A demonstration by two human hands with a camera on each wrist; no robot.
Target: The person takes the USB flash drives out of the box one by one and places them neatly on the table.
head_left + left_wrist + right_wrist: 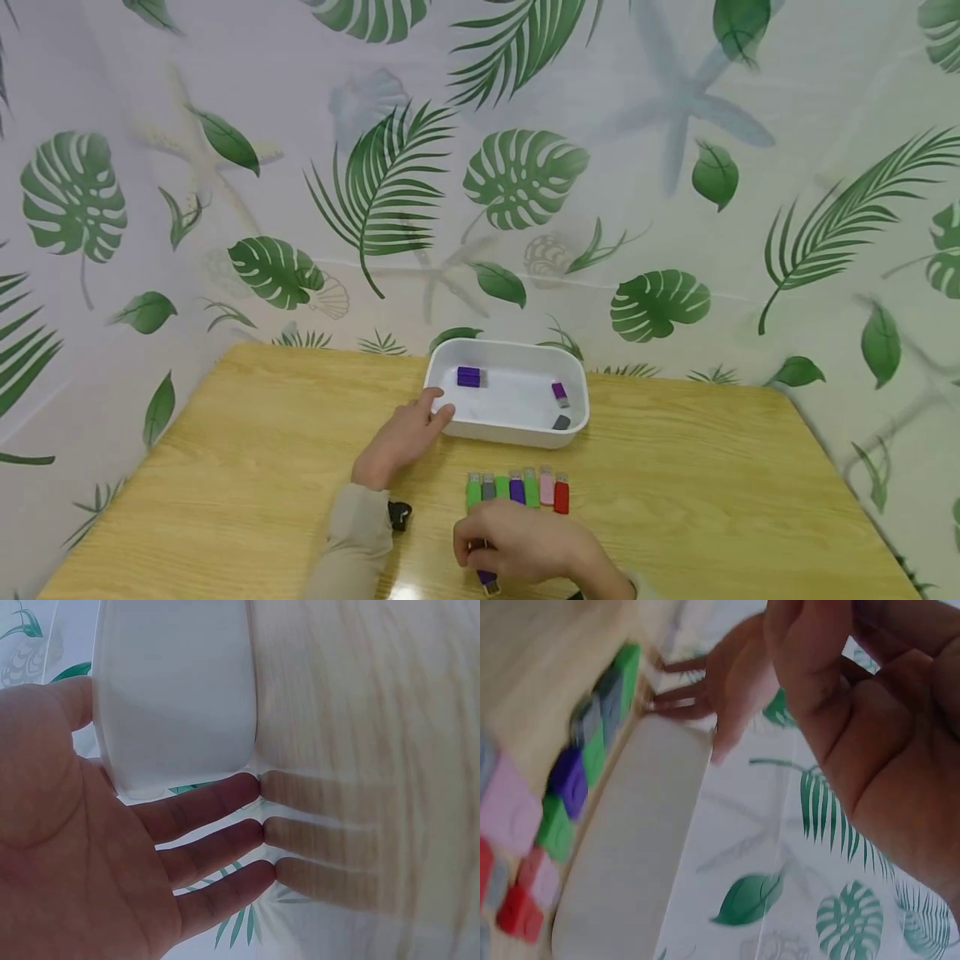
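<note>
A white tray (510, 433) stands at the back of the table. My left hand (401, 437) rests at its left front corner, thumb and index finger over the rim. In the left wrist view, the other fingers (214, 851) stretch straight beside the wall, tips at the tabletop. My right hand (517, 542) is in front of the tray, fingers bent around a purple USB stick (487, 577); its metal plug sticks out towards me and the hand covers much of it. Beyond this hand lies a row of USB sticks: green (474, 490), grey, purple, pink (547, 487) and red (562, 495).
Inside the tray are purple sticks (468, 377) on the left, and a purple stick (560, 394) and a grey one (561, 423) on the right. Behind the wooden table (675, 467) hangs a leaf-patterned cloth (570, 275). More sticks, blurred, show in the right wrist view.
</note>
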